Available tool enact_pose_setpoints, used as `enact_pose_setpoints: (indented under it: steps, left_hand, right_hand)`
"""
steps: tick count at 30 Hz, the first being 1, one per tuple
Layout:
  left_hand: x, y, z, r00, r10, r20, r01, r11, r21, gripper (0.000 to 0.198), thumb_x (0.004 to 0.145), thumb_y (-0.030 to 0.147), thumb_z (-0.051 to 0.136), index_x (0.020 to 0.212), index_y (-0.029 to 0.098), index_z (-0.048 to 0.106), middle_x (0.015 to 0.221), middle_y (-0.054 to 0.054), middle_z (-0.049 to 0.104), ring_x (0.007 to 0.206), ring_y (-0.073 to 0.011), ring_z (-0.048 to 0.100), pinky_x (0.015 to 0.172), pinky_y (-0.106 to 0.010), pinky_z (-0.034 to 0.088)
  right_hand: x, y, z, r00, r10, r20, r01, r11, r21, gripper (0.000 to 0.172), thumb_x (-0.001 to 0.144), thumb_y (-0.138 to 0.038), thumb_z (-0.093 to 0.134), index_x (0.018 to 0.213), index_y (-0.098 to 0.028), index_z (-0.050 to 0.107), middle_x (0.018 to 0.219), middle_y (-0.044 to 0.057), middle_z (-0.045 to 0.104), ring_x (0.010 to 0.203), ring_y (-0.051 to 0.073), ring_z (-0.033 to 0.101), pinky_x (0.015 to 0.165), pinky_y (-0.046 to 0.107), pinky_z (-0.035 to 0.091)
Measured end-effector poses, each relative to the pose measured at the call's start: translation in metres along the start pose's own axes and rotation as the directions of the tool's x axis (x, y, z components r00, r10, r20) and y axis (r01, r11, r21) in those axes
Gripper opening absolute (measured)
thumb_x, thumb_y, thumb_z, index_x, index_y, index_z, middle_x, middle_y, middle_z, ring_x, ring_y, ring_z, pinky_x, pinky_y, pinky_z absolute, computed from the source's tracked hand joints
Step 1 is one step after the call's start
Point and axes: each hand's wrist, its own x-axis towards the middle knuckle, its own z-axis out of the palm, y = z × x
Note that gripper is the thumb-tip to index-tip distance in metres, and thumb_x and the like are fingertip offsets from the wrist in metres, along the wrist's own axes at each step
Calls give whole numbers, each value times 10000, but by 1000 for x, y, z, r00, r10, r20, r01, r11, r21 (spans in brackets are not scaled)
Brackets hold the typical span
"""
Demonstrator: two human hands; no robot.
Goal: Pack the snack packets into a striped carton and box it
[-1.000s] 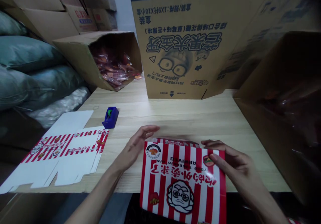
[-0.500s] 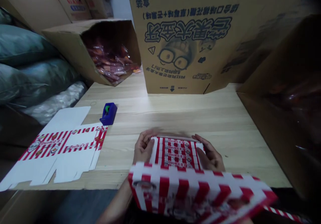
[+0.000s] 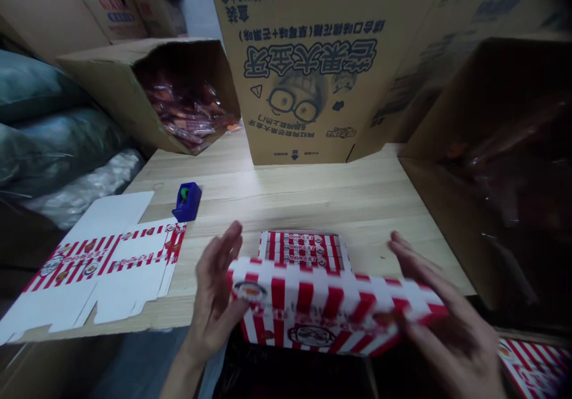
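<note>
A red-and-white striped paper box point(image 3: 313, 286) with a cartoon face lies at the near edge of the wooden table point(image 3: 313, 196), partly folded, one flap flat on the table. My left hand point(image 3: 217, 289) presses its left end, fingers stretched up. My right hand point(image 3: 440, 321) lies along its right end with fingers extended and the thumb under the box.
A stack of flat striped box blanks point(image 3: 98, 268) lies at the left. A small blue tape dispenser point(image 3: 186, 201) stands behind it. A tipped carton of red snack packets point(image 3: 179, 104), a large printed carton point(image 3: 304, 71) and an open carton point(image 3: 504, 167) ring the table.
The box went from upright with its face toward me to tipped over at the table edge. Both hands moved from its far flap out to its two ends.
</note>
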Motion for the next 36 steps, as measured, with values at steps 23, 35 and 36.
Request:
enact_pose_setpoints:
  steps: [23, 35, 36]
  left_hand:
    - [38, -78, 24, 884, -449, -128, 431, 891, -147, 321, 934, 424, 713, 1197, 240, 716, 1305, -76, 716, 1068, -217, 690, 861, -272, 545]
    - [38, -82, 21, 833, -532, -150, 525, 846, -91, 365, 902, 455, 742, 1216, 272, 701, 1339, -53, 701, 1011, -201, 713, 771, -246, 589]
    - [39, -81, 22, 828, -538, -157, 530, 843, -93, 362, 903, 456, 741, 1214, 275, 700, 1331, -49, 705, 996, -191, 714, 768, -238, 588]
  right_hand:
    - [51, 59, 73, 832, 555, 12, -505, 747, 432, 430, 769, -532, 839, 1137, -332, 740, 1428, 53, 677, 1026, 319, 747, 699, 402, 642]
    - [59, 80, 76, 912, 404, -73, -358, 869, 340, 219, 862, -497, 774, 871, -283, 725, 1522, 20, 587, 1412, 322, 521, 1126, 486, 455]
    - [60, 82, 77, 909, 412, -59, -367, 860, 355, 225, 866, -502, 768, 869, -281, 725, 1492, 27, 614, 1380, 320, 553, 1114, 488, 465]
